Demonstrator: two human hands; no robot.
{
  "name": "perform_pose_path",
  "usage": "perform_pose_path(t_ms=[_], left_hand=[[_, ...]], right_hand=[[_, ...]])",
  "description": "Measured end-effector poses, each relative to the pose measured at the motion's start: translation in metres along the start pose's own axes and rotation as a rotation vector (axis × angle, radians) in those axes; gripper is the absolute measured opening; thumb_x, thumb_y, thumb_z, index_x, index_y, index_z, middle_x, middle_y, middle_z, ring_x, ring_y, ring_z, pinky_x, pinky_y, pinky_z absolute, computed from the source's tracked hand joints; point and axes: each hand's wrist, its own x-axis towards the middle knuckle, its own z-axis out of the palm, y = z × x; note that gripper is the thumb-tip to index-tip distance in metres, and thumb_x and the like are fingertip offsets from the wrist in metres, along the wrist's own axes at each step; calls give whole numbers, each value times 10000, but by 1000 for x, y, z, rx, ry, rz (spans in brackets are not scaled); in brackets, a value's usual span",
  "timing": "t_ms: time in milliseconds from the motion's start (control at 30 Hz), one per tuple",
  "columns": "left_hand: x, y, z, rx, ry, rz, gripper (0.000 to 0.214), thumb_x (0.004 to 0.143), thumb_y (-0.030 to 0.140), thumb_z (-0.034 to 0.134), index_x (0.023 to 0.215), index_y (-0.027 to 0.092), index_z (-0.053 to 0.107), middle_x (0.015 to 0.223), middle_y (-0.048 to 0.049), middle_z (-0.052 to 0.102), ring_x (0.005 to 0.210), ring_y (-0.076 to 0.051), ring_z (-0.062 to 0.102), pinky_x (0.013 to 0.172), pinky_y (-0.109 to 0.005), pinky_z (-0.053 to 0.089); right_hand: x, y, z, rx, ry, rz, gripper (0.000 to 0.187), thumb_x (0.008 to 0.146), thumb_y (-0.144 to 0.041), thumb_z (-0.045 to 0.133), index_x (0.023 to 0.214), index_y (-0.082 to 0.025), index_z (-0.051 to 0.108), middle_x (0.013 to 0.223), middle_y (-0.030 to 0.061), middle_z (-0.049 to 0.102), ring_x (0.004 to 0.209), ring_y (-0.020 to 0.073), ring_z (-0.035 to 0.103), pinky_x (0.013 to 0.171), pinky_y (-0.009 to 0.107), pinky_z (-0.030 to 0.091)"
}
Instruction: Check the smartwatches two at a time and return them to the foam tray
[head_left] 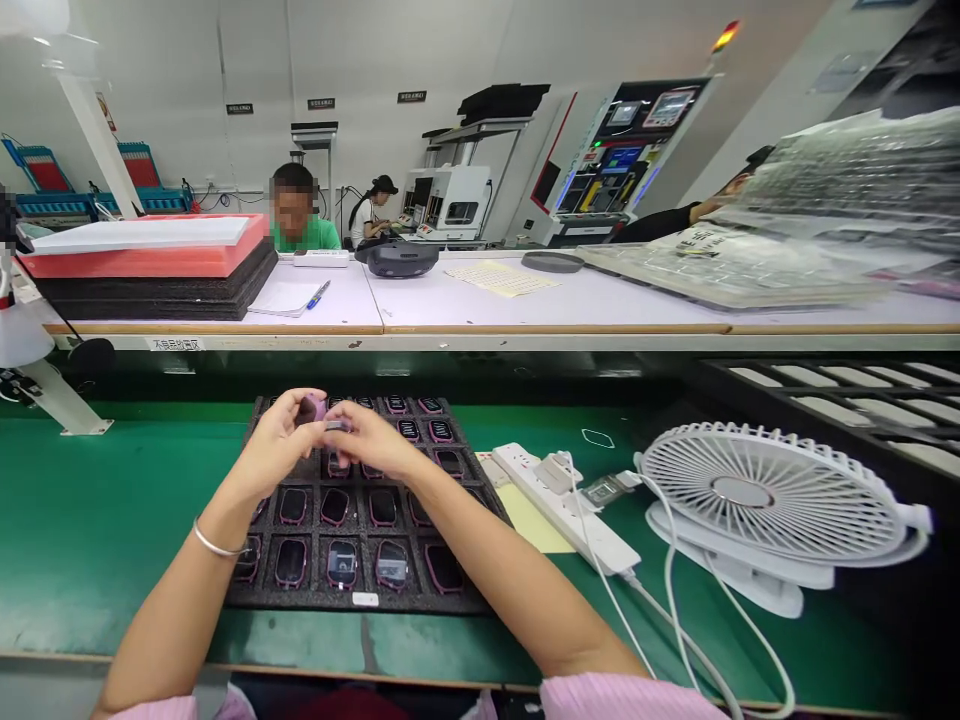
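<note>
**Small parts pinched between both hands above a black foam tray**

A black foam tray (420, 603) is laid on a green-matted worktop (112, 530), directly beneath the left hand (274, 450) and the right hand (375, 442). The left grip is closed on a small pink piece (313, 408), and the right grip is pinched on a small grey-edged piece (337, 426). Both pieces are partly hidden by the fingers and are held close together just above the tray's upper rows. Pink-rimmed parts (292, 505) are seated in separate pockets, apparently so that they are kept apart and protected from scratching. Clear covers (341, 563) are seen on two parts in the front row. A white power strip (562, 505) is placed to the right of the tray, with its cables routed beside the right forearm (517, 590). A white desk fan (772, 495) is set further right, seemingly angled to send air toward the hands.
</note>
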Motion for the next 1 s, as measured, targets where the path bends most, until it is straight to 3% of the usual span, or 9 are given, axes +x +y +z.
perform_pose_path(t_ms=[100, 233, 367, 500, 767, 1000], left_hand=[[7, 12, 29, -140, 8, -9, 437, 695, 287, 705, 1100, 174, 585, 905, -19, 602, 603, -81, 481, 464, -201, 333], [13, 12, 49, -216, 45, -16, 429, 706, 262, 714, 1106, 183, 581, 952, -33, 633, 695, -104, 557, 544, -208, 401], [10, 10, 51, -182, 71, 13, 443, 713, 257, 724, 1128, 181, 590, 999, -48, 660, 843, -150, 622, 722, -256, 491], [10, 7, 47, -108, 128, 63, 463, 702, 261, 731, 1140, 171, 611, 1017, -49, 667, 936, -172, 629, 839, -292, 505], [13, -3, 48, 31, 122, 87, 520, 748, 292, 678, 1248, 172, 600, 1045, -62, 685, 1019, -211, 646, 866, -324, 510], [13, -5, 49, 107, 160, 116, 487, 766, 274, 666, 1241, 183, 613, 1003, -51, 693, 960, -207, 670, 870, -333, 515]], right_hand=[[-17, -5, -22, 612, 152, 72, 400, 772, -442, 737, 1045, -194, 584, 764, 2, 665, 468, 81, 461, 445, 222, 319], [-37, -17, -37, 921, 233, 26, 402, 767, -325, 780, 1126, -197, 652, 921, 41, 719, 688, 138, 635, 631, 284, 500], [-51, -27, -41, 914, 195, -24, 455, 789, -263, 804, 1223, -234, 673, 1039, 45, 731, 764, 132, 664, 743, 298, 529], [-55, -29, -44, 900, 138, -46, 476, 764, -281, 843, 1221, -288, 708, 1100, 36, 730, 654, 94, 632, 638, 255, 505], [-51, -22, -44, 965, 111, -53, 474, 754, -280, 857, 1208, -290, 721, 1078, 35, 716, 657, 81, 586, 622, 239, 486], [-51, -18, -41, 1022, 67, -74, 468, 729, -275, 875, 1175, -270, 733, 1054, 40, 713, 623, 76, 541, 575, 229, 438]])
